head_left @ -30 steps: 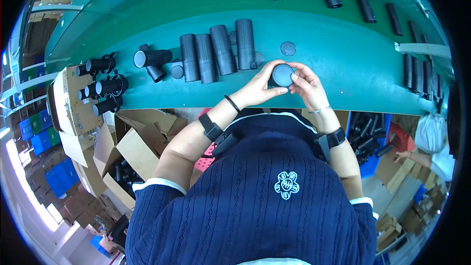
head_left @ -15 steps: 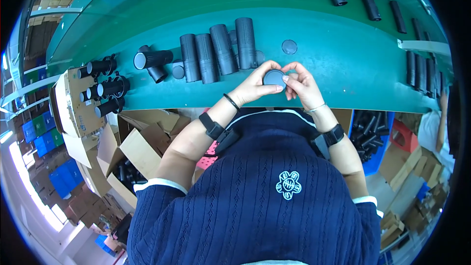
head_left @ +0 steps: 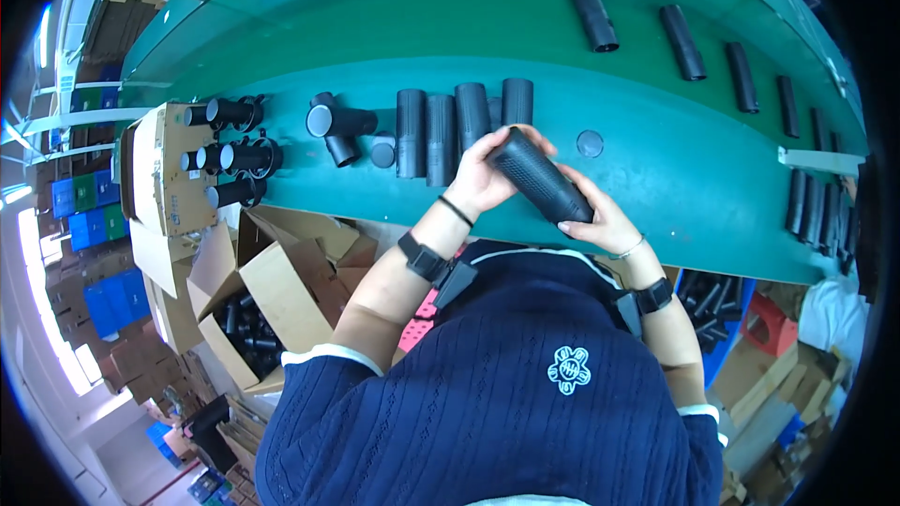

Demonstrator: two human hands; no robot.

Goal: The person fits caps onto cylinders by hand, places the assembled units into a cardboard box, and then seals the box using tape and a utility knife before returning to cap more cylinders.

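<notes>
Black tube [head_left: 539,176] slanting upper-left to lower-right; left hand [head_left: 483,178] and right hand [head_left: 600,220] wrapped around its ends

A single head-worn fisheye view looks steeply down, close above the green table [head_left: 656,159] and the person's torso.

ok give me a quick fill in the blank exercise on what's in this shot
1. Both hands, the left hand and the right hand, hold one black ____.
2. The table top is ____ in colour.
3. The row of black tubes lies on the table just ____ the left hand.
4. The small round cap lies flat on the ____.

Missing words: tube; green; beyond; table
</notes>
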